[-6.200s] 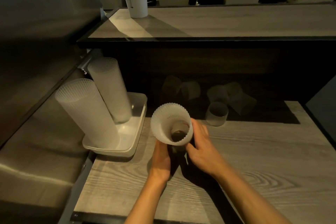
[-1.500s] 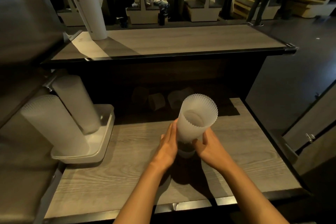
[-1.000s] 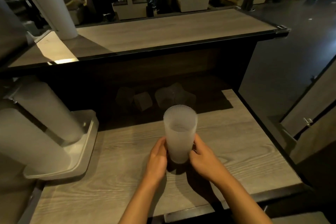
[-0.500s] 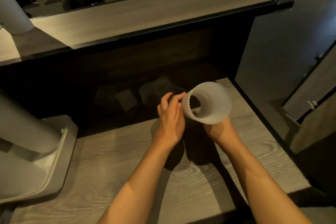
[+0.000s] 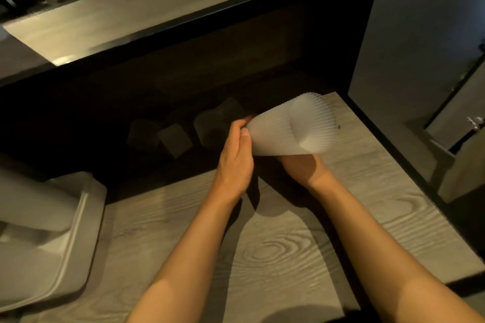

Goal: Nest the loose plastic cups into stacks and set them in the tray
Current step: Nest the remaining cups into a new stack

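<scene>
A stack of nested translucent ribbed cups (image 5: 294, 126) lies tilted on its side above the wooden counter, rim end to the right, blurred by motion. My left hand (image 5: 236, 157) grips its narrow bottom end at the left. My right hand (image 5: 301, 168) holds it from underneath, fingers hidden behind the cups. Several loose cups (image 5: 173, 139) lie on their sides in the dark recess at the back. The white tray (image 5: 78, 231) sits at the left edge, with a tall cup stack (image 5: 29, 207) leaning in it.
The wooden counter (image 5: 275, 249) ends in a dark edge on the right, with a drop to the floor beyond. A raised upper counter (image 5: 157, 8) overhangs the dark recess at the back.
The stack has tipped from facing me to lying sideways, with its rim turned to the right. My left hand has closed on its bottom end. The view has tilted further down.
</scene>
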{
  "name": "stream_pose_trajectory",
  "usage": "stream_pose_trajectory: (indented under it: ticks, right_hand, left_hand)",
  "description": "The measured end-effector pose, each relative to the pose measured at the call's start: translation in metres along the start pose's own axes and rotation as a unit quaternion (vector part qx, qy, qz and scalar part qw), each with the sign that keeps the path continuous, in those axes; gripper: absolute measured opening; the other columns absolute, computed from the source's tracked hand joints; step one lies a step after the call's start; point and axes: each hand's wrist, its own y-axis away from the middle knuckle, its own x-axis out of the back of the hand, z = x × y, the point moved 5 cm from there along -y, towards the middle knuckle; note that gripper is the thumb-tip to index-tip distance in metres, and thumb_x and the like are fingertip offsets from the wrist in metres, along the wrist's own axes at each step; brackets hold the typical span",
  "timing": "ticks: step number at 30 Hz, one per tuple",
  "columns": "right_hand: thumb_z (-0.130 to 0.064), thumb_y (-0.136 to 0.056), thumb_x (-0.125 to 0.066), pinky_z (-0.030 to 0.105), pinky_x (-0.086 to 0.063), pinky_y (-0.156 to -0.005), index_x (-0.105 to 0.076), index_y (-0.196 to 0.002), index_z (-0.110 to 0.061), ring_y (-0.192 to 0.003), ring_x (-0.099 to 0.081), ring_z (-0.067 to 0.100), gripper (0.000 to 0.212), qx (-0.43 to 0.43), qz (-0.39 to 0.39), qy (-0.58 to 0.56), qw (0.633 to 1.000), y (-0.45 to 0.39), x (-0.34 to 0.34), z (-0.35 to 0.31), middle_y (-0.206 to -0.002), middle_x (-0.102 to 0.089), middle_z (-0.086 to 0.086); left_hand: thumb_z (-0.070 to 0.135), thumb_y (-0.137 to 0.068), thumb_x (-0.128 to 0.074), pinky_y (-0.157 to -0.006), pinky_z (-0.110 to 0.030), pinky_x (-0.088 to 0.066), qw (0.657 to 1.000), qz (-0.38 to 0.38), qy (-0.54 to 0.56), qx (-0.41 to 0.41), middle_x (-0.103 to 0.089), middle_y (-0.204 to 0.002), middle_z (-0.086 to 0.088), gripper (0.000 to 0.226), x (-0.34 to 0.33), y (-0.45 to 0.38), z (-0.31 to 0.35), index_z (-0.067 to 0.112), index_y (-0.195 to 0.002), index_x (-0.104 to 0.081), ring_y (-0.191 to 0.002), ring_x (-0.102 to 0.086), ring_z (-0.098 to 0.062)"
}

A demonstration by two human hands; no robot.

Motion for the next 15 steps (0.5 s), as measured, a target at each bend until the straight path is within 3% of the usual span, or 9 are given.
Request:
stream_pose_trajectory:
  ticks: [3,4,6,8,10,11,13,15]
  right_hand:
    - [-0.009,-0.103,-0.054,0.008,-0.044,-0.08,-0.06,-0.114,-0.013,-0.087,-0.051,-0.003,0.013,-0.007,-0.001,-0.016,1.0,-0.001,-0.001,-0.001,-0.095,-0.053,-0.01]
    - [-0.008,-0.103,-0.052,0.012,-0.043,-0.081,-0.058,-0.1,-0.02,-0.084,-0.049,-0.003,0.014,-0.01,-0.008,-0.02,1.0,0.0,-0.001,-0.002,-0.092,-0.052,-0.01]
    - [-0.002,-0.103,-0.048,0.003,-0.04,-0.071,-0.048,-0.085,-0.026,-0.078,-0.044,-0.004,0.031,0.001,-0.02,-0.023,1.0,0.0,-0.001,-0.004,-0.085,-0.046,-0.011]
    - [0.004,-0.102,-0.046,-0.002,-0.04,-0.069,-0.046,-0.092,-0.023,-0.076,-0.041,-0.003,0.028,0.011,-0.027,-0.012,0.999,0.004,0.003,-0.007,-0.082,-0.042,-0.009]
    - [0.006,-0.1,-0.047,0.01,-0.045,-0.075,-0.049,-0.098,-0.023,-0.075,-0.042,0.0,0.029,0.004,-0.046,-0.005,0.999,0.008,0.004,-0.01,-0.081,-0.043,-0.005]
    - [0.005,-0.1,-0.05,0.013,-0.046,-0.074,-0.047,-0.09,-0.026,-0.075,-0.043,0.001,0.033,0.014,-0.048,0.01,0.999,0.01,0.004,-0.015,-0.081,-0.044,-0.005]
    - [0.0,-0.099,-0.056,0.007,-0.043,-0.069,-0.045,-0.085,-0.029,-0.077,-0.045,-0.001,0.033,0.043,-0.042,0.042,0.997,0.015,0.007,-0.021,-0.084,-0.045,-0.01]
    - [-0.004,-0.099,-0.059,0.018,-0.047,-0.083,-0.05,-0.092,-0.03,-0.085,-0.051,0.002,0.028,0.069,-0.036,0.088,0.993,0.022,0.007,-0.032,-0.087,-0.048,-0.015]
  left_hand:
    - [0.04,-0.11,-0.024,-0.086,-0.012,-0.037,1.0,0.01,0.009,-0.004,-0.049,-0.134,0.014,0.033,0.003,0.002,0.0,0.045,-0.137,-0.041,-0.112,-0.048,0.008]
    - [0.04,-0.11,-0.024,-0.088,-0.014,-0.038,1.0,0.012,0.014,-0.005,-0.049,-0.136,0.013,0.033,0.003,0.002,-0.001,0.046,-0.137,-0.041,-0.116,-0.048,0.005]
    - [0.042,-0.11,-0.024,-0.093,-0.019,-0.04,1.0,0.014,0.021,-0.009,-0.049,-0.139,0.013,0.032,0.005,0.004,-0.001,0.047,-0.137,-0.041,-0.122,-0.048,0.001]
    - [0.043,-0.109,-0.025,-0.102,-0.028,-0.042,1.0,0.014,0.017,-0.01,-0.048,-0.142,0.012,0.034,0.006,0.006,-0.002,0.048,-0.14,-0.04,-0.127,-0.047,-0.002]
    - [0.047,-0.108,-0.024,-0.109,-0.035,-0.041,1.0,0.021,0.009,-0.012,-0.046,-0.144,0.011,0.037,0.008,0.009,-0.004,0.048,-0.142,-0.039,-0.132,-0.044,-0.005]
    - [0.049,-0.106,-0.023,-0.11,-0.038,-0.04,0.999,0.029,-0.002,-0.021,-0.046,-0.143,0.011,0.04,0.01,0.01,-0.004,0.048,-0.143,-0.039,-0.133,-0.043,-0.006]
    - [0.053,-0.102,-0.021,-0.109,-0.038,-0.04,0.998,0.04,-0.017,-0.033,-0.048,-0.141,0.011,0.046,0.012,0.014,-0.005,0.046,-0.143,-0.042,-0.133,-0.042,-0.009]
    - [0.051,-0.101,-0.023,-0.106,-0.037,-0.041,0.998,0.048,-0.019,-0.028,-0.051,-0.138,0.008,0.048,0.016,0.021,-0.006,0.041,-0.14,-0.048,-0.129,-0.045,-0.013]
